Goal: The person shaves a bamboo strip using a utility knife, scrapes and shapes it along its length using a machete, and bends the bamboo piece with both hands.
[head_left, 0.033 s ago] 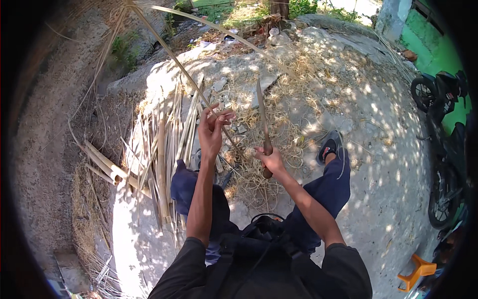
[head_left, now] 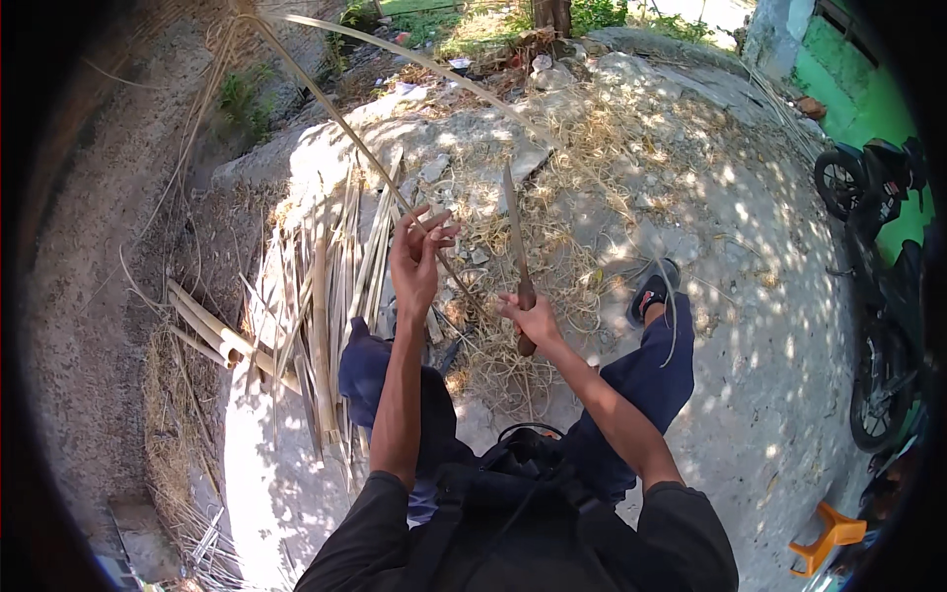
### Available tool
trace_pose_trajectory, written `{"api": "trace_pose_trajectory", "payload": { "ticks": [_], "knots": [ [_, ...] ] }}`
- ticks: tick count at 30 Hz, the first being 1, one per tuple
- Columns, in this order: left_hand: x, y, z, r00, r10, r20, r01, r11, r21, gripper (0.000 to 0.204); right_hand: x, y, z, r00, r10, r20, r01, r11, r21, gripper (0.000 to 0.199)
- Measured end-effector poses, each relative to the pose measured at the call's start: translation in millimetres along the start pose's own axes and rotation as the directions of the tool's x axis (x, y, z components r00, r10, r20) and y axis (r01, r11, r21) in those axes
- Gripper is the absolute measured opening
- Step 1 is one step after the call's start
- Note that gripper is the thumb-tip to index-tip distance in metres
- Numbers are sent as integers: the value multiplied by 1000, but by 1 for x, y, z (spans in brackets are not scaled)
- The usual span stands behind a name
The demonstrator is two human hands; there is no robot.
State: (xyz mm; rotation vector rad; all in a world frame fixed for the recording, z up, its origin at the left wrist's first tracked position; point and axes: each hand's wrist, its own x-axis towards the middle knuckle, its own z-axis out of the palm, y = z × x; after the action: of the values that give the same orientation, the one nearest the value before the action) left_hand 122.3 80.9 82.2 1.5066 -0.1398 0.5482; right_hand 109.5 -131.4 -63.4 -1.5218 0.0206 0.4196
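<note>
My left hand [head_left: 414,268] is closed loosely round a long thin bamboo strip [head_left: 339,120], its outer fingers partly spread. From the upper left the strip slants down through this hand, and its lower end comes close to my right hand [head_left: 537,321]. That right hand grips the brown wooden handle of a knife [head_left: 517,232], whose narrow blade points away from me. A curved pale strip [head_left: 434,67] arcs from the same upper left spot toward the right. Under my hands lies a heap of thin curly shavings [head_left: 523,380].
Left of my legs lie many split bamboo pieces [head_left: 321,296] beside hollow bamboo poles [head_left: 212,331]. A motorcycle [head_left: 873,326] stands at the right by a green wall [head_left: 853,84]. An orange plastic stool [head_left: 829,538] is at the lower right. My shod foot [head_left: 653,291] rests on the concrete.
My right hand and the knife have shifted slightly left. The left hand has barely moved, while the loose end of the curved strip has swung a little near my right leg.
</note>
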Motion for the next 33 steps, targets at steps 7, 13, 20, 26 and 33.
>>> {"api": "trace_pose_trajectory", "payload": {
  "ticks": [7,13,20,26,33],
  "knots": [
    [4,7,18,994,64,-88,-64,998,11,31,15,21,43,996,-26,-89,10,983,-181,36],
    [8,2,27,998,-60,12,60,998,-9,42,40,43,57,993,-83,-83,72,990,-124,35],
    [-1,-11,30,996,-66,54,55,981,188,79,67,26,28,952,-246,-183,237,969,-66,34],
    [-27,-56,7,878,-300,374,-31,742,669,95,48,-42,-3,982,-71,-177,98,984,149,24],
    [-60,-111,13,705,-557,439,-44,583,811,81,42,-62,-53,966,-130,-223,207,907,367,19]
  ]
}}
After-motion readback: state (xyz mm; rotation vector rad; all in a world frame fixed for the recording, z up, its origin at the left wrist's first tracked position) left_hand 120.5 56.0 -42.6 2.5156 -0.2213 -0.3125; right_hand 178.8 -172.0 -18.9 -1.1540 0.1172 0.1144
